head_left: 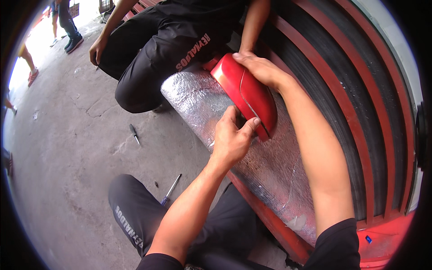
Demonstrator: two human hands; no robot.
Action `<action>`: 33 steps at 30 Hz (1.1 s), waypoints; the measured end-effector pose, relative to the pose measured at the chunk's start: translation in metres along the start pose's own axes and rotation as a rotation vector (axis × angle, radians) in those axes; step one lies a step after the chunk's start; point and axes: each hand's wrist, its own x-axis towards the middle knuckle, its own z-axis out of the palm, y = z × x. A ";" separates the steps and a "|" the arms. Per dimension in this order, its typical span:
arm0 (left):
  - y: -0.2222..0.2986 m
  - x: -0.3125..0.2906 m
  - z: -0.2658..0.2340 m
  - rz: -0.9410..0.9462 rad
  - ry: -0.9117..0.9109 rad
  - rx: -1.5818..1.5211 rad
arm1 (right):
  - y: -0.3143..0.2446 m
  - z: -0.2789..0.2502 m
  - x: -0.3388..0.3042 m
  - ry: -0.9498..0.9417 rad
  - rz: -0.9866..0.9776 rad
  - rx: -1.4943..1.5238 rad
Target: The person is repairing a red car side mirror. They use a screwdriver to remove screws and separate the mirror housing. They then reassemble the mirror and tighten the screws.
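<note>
A glossy red car side mirror housing [258,100], split by a dark seam along its length, is tilted over a silver foil-covered pad [288,168]. My left hand [233,137] grips its near lower edge, thumb pressed close to the seam and fingers curled beneath. Around the far upper end, my right hand [263,71] is closed with the thumb along the top; its other fingers are partly hidden behind the shell. The underside of the housing cannot be seen.
Opposite me sits a person in dark trousers [148,67], one forearm reaching down behind the housing. On the concrete floor lie a dark-handled tool [134,134] and a screwdriver [172,189]. Red slats [342,99] with black strips rise at right, near a small blue object [368,239].
</note>
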 end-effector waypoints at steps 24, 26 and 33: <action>0.006 0.000 -0.006 -0.007 -0.026 -0.177 | 0.051 -0.005 -0.090 -0.078 -0.153 -0.046; 0.007 0.000 -0.007 -0.040 -0.052 -0.116 | 0.047 0.007 -0.117 -0.042 -0.160 -0.185; -0.003 0.002 -0.006 0.009 -0.043 -0.177 | 0.018 -0.008 -0.100 -0.165 -0.136 -0.252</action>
